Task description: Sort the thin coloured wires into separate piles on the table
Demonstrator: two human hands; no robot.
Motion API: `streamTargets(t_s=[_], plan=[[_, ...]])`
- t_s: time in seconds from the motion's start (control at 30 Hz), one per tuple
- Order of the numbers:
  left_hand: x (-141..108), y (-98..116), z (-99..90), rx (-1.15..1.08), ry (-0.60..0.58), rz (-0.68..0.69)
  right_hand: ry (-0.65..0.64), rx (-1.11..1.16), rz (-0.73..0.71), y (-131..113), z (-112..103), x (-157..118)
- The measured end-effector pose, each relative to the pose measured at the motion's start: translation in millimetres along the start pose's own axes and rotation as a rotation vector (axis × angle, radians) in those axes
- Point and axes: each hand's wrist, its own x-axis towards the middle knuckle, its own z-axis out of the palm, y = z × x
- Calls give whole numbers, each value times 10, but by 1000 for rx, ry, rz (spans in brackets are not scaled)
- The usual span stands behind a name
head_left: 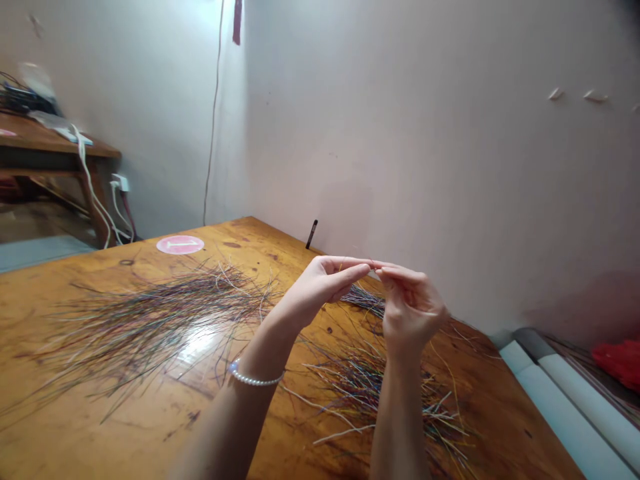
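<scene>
My left hand (336, 280), with a pearl bracelet on its wrist, is raised over the table and closed in a pinch. Its fingertips meet those of my right hand (413, 303), which is pinched shut as well. A thin reddish wire (371, 262) shows between the fingertips; most of it is hidden by the fingers. Beneath my right hand lies a loose pile of coloured wires (350, 383). To the left spreads a larger bundle of thin multicoloured wires (165, 313). Behind my hands, a further bundle of bluish wires (364, 299) is partly covered.
The wooden table (65, 433) meets the wall at its back edge. A black marker (311, 235) stands tilted by the wall, and a pink round sticker (181, 245) marks the far left. White panels (585, 393) and a red bag (620, 363) are at the right.
</scene>
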Motion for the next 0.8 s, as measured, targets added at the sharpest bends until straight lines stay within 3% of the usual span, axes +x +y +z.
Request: streamTargets(t_s=[0.4,0.8], plan=[[-59,103,27,208,81,-5,-18,-71,6,-55,-29,20],[-45,85,-8,223,14,-51,-242,-286,-141,-62,-162,55]])
